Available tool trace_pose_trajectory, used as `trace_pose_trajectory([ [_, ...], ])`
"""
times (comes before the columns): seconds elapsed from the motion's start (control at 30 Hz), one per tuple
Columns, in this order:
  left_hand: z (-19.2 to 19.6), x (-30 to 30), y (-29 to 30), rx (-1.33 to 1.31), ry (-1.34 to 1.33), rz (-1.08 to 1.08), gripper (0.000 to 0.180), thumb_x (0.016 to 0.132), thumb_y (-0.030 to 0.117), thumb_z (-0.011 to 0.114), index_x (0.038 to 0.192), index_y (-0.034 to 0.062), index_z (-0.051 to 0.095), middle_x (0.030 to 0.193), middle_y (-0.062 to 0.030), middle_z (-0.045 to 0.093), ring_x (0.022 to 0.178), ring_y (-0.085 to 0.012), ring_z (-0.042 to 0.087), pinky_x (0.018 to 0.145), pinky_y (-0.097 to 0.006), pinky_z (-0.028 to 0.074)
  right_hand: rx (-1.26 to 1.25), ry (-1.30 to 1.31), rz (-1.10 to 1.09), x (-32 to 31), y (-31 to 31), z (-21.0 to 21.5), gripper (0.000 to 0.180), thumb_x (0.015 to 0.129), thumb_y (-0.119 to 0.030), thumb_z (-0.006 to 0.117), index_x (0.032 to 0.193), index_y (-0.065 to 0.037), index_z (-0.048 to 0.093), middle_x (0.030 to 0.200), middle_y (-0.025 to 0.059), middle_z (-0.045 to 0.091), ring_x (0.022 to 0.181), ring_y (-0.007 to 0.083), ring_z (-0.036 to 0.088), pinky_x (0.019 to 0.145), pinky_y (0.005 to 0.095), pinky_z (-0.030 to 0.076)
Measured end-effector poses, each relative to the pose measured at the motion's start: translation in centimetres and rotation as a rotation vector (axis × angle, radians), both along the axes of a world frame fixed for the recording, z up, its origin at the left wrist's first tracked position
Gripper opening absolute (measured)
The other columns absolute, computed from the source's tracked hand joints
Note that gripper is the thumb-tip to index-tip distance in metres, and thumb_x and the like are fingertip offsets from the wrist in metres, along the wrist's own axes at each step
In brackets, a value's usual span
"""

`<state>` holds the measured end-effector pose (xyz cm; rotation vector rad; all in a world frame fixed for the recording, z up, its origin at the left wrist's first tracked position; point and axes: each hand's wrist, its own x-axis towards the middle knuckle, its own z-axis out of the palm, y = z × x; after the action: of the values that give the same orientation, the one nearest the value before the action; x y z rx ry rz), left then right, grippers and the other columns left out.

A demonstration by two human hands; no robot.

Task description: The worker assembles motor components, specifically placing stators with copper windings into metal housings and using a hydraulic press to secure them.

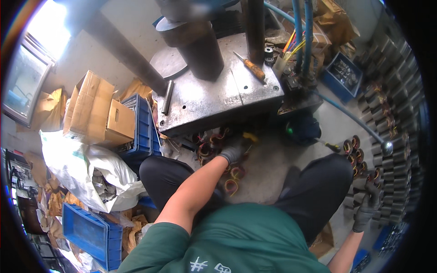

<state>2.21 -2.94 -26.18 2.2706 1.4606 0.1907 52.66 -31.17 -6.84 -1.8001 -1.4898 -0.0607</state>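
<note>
Far left of frame: window point(27, 77), bright, upper left corner. Below it, open cardboard boxes point(98, 111), two, touching, tilted. Beneath them, white sack point(77, 168), crumpled, lying on the floor. Lower left: blue plastic crate point(88, 232), tilted; a second blue crate point(143, 127) stands just beside the boxes, against the counter.

Centre, upper half: steel counter point(218, 98) of a press, bare metal, scuffed. On it a dark cylinder point(195, 48), upright; a short metal rod point(167, 96) near its left edge; a screwdriver point(250, 67) with orange handle, lying diagonally toward the right edge.

Centre, mid frame: left hand point(232, 154), grey glove, fingers curled down onto wound copper coils point(216, 150) heaped on the floor under the counter's front edge; whether it is clamped on one, I cannot tell. More coils lie between the person's knees.

Right: blue hose point(350, 119) running diagonally. Stacked motor stators point(396, 127), dark, in rows along the right rim. Lower right: right hand point(366, 207), grey glove, closed around one dark stator piece point(372, 187) at the edge of the stack.
</note>
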Motion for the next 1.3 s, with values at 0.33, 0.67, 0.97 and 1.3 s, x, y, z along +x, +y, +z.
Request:
trace_pose_trajectory([
  [0.33, -3.0, -8.6, 3.8, -0.043, 0.091, 0.608, 0.049, 0.098, 0.047, 0.057, 0.119, 0.0055, 0.071, 0.132, -0.0267, 0.064, 0.117, -0.0403, 0.065, 0.102, -0.049, 0.049, -0.201, -0.211, 0.947, -16.1, 13.4, 12.9, 0.026, 0.075, -0.001, 0.065, 0.1, -0.008, 0.061, 0.103, 0.0127, 0.068, 0.091, 0.0367, 0.068, 0.076, 0.0436, 0.056],
  [0.67, -0.3, -9.9, 1.9, -0.12, 0.274, 0.46, 0.058, 0.094, 0.042, 0.063, 0.139, 0.0061, 0.058, 0.135, -0.0237, 0.063, 0.122, -0.0409, 0.063, 0.101, -0.049, 0.05, -0.543, -0.446, 1.197, -24.1, 23.0, 9.7, 0.026, 0.088, -0.025, 0.064, 0.106, -0.007, 0.067, 0.094, 0.0163, 0.064, 0.089, 0.0362, 0.066, 0.079, 0.0493, 0.053],
  [0.97, -3.3, -8.1, 0.9, -0.143, 0.266, 0.434, 0.075, 0.095, 0.028, 0.065, 0.158, 0.0063, 0.03, 0.147, -0.0248, 0.055, 0.123, -0.0408, 0.063, 0.101, -0.049, 0.051, -0.829, -0.499, 1.255, -22.6, 24.3, 3.2, 0.038, 0.09, -0.037, 0.065, 0.109, -0.004, 0.066, 0.097, 0.0197, 0.066, 0.094, 0.0394, 0.069, 0.085, 0.0506, 0.054],
  [1.3, -12.1, -13.0, 3.5, -0.225, -0.407, 0.424, 0.062, 0.101, 0.043, 0.048, 0.146, 0.0008, 0.044, 0.146, -0.0195, 0.055, 0.128, -0.0307, 0.056, 0.104, -0.04, 0.046, -0.733, -0.499, 1.197, -23.7, 25.6, 4.6, 0.045, 0.086, -0.035, 0.069, 0.117, -0.004, 0.067, 0.104, 0.0183, 0.068, 0.101, 0.0386, 0.069, 0.09, 0.0495, 0.054],
])
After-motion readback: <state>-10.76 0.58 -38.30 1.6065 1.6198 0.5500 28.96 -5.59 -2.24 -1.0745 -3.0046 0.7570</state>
